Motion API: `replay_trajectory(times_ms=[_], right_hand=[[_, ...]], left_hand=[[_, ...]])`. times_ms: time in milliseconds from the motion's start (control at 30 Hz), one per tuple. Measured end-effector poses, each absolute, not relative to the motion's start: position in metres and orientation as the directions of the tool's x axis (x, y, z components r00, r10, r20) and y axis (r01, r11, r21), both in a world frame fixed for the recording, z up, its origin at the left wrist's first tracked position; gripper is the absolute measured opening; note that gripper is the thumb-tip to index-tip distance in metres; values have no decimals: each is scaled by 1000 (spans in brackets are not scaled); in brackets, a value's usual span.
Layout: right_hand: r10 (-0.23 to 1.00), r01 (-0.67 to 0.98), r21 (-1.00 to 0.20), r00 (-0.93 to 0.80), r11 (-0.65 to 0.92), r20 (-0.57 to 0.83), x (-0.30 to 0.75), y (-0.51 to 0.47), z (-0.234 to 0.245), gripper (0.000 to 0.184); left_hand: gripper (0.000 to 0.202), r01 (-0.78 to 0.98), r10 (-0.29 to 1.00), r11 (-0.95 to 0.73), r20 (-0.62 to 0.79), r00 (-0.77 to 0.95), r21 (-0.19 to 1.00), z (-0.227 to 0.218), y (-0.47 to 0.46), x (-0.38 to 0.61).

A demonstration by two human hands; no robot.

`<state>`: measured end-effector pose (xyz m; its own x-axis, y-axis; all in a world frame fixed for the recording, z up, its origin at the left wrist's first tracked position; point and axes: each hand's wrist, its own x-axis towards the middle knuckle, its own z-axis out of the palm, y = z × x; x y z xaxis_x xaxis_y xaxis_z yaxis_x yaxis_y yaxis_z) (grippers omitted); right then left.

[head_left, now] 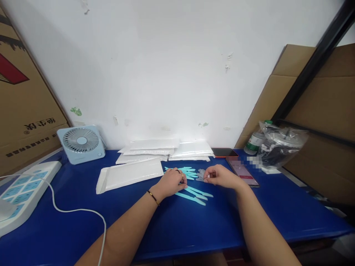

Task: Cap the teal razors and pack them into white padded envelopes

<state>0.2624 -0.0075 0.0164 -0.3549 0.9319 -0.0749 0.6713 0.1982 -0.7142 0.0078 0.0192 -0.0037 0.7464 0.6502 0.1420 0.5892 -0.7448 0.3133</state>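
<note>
Strip: I see one power strip (27,190) at the left edge of the table (194,232), with one cord (66,211) looping over the left forearm, likely left slack for reach.
Fan: one fan (81,142), propped up near the back left corner and facing forward, I'd guess for air on the person.
Mailers: one front mailer (133,173) lies apart at an angle, within easy reach; the rear mailers (149,151) lie in two piles along the back edge, probably to save room. I count at least five there; overlaps hide the rest.
Left hand: the left hand (171,183) curls palm-down over the razor handles, perhaps to steady them; whether it grips any, I cannot tell.
Razors: three front razors (195,199) fan toward the near edge mid-table; the back razors (190,173) overlap, at least four.
Caps: some clear caps (200,175) bunch beside the razors, too blurred to count.
Right hand: the right hand (222,177) touches the caps, thumb and finger drawn together; I cannot tell if one is pinched.
Phones: two, a dark phone (224,152) at the back edge and a lit phone (244,171) nearer, screen up, presumably for viewing.
Drink: one bottle (253,142) and one bag (285,147) toward the back right corner, seemingly out of the way.
</note>
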Motion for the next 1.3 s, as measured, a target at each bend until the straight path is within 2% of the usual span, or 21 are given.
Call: replay_trajectory(times_ms=[100,200,333,433,567,667,767,833,933,1133,1300], right_hand=[[907,669,-719,-398,188,-134,265,-8,17,29],[871,639,-749,-456,178,-182,263,-9,17,33],[885,559,-811,-450,175,-119,257,-8,17,33],[918,553,-810,-394,196,-47,258,-4,14,32],[967,634,-747,-251,199,44,267,3,7,32],[975,722,-656,-179,221,131,272,8,3,29],[961,776,-575,-149,260,233,272,9,3,26],[954,778,-565,-148,275,261,270,8,5,24],[956,740,-606,-209,293,207,267,3,9,25],[916,616,-736,-401,282,15,253,-6,15,32],[920,586,-770,-391,253,4,250,-4,10,30]], left_hand=[[13,635,696,-698,105,710,332,-5,18,9],[16,660,729,-671,138,671,339,-3,19,8],[18,674,758,-642,170,629,366,2,23,5],[17,708,787,-613,196,585,351,4,28,1],[16,764,830,-558,234,507,323,-1,37,-8],[17,775,841,-540,254,478,329,-2,40,-13],[27,684,758,-651,250,602,329,0,35,-11],[25,604,670,-737,207,713,305,0,30,-7],[18,579,627,-769,144,765,271,-3,26,-3],[15,646,714,-687,141,686,333,-6,30,-2],[17,666,737,-670,190,648,329,2,30,-4]])
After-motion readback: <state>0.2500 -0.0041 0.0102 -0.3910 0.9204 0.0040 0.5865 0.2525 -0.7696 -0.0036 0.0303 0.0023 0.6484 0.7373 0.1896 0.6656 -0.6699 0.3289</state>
